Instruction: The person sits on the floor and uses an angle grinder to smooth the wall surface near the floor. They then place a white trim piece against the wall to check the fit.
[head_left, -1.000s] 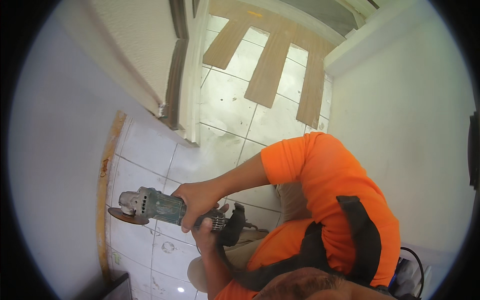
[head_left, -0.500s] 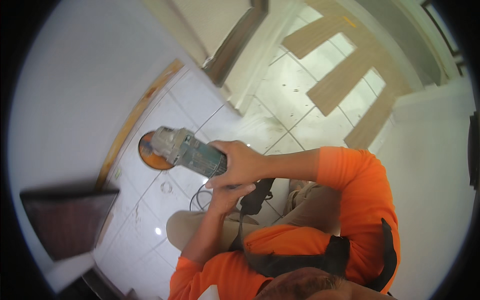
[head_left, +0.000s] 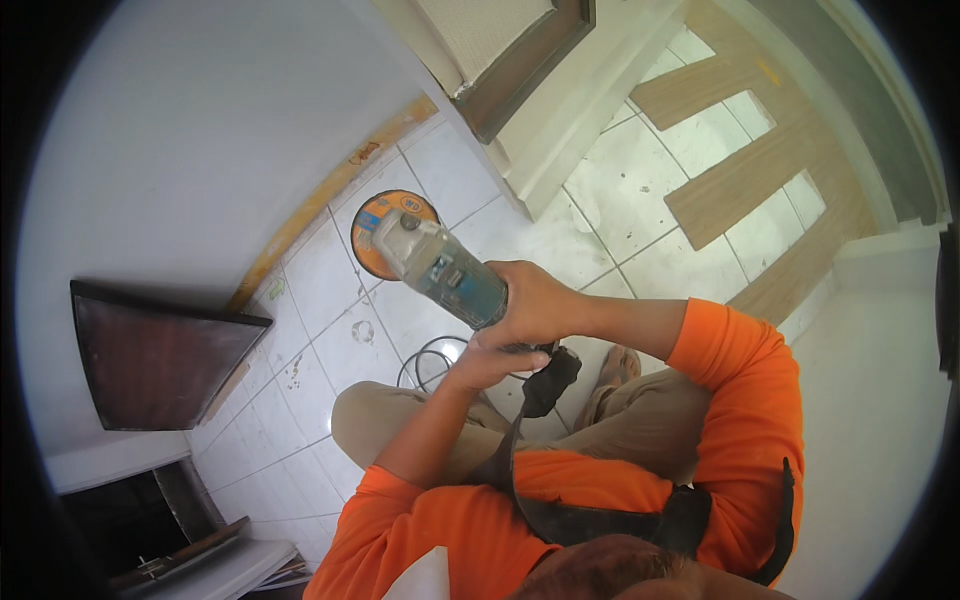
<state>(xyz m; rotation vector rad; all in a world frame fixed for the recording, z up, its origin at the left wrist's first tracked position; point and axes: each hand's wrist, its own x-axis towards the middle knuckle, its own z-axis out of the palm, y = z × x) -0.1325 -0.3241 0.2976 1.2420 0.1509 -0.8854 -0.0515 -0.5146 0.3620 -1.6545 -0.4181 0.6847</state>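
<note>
A worn teal and grey angle grinder is held in both of my hands, above the tiled floor. Its orange cutting disc points away from me toward the wall, and the print on it shows sharply. My right hand wraps round the rear of the body. Lower down, my left hand is closed at the tail end, its fingers partly hidden. A black pouch-like piece on a strap hangs just below my hands. The black cord loops on the floor beside my knee.
A bare yellowish strip runs along the wall's foot. A dark wooden panel stands at left, above a dark opening. Wood-look planks lie staggered on white tiles beyond a doorway with a brown-edged door.
The view has shifted, and the grinder appears farther right and higher, tilted more upward. The disc's print was blurred before and is sharp now. Both hands keep their hold.
</note>
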